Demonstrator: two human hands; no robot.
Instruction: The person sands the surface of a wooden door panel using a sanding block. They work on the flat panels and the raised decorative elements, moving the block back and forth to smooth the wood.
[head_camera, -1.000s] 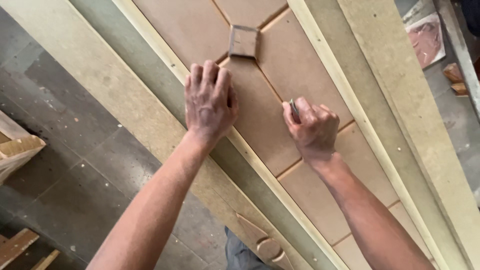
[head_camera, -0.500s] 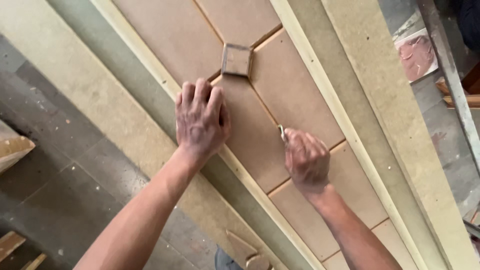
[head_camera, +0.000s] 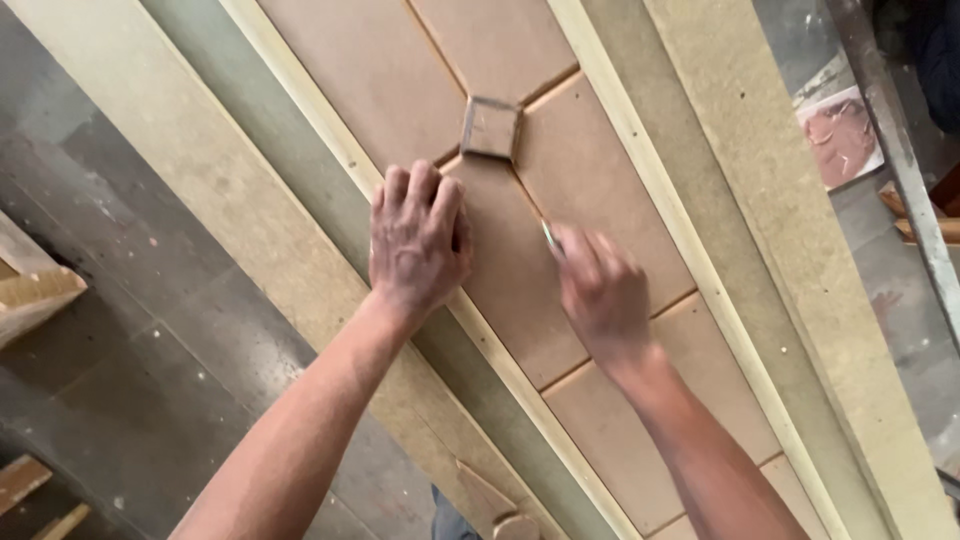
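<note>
Matt brown fibreboard panels (head_camera: 590, 200), pale smooth wooden trim (head_camera: 520, 370), rough dusty grey floor (head_camera: 130, 300)

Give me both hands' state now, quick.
Left hand: open, pressing flat on the brown panel.
Right hand: closed around a thin tool.

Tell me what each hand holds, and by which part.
Right hand grips a thin tool by its lower end; tip protrudes. Left hand holds nothing, pressing flat on the brown panel.

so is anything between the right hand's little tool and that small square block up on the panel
Nothing visible does. The right hand holds a thin tool near a groove in the brown panel, and only bare panel lies between its tip and the small square block. The left hand rests flat off to the side.
</note>
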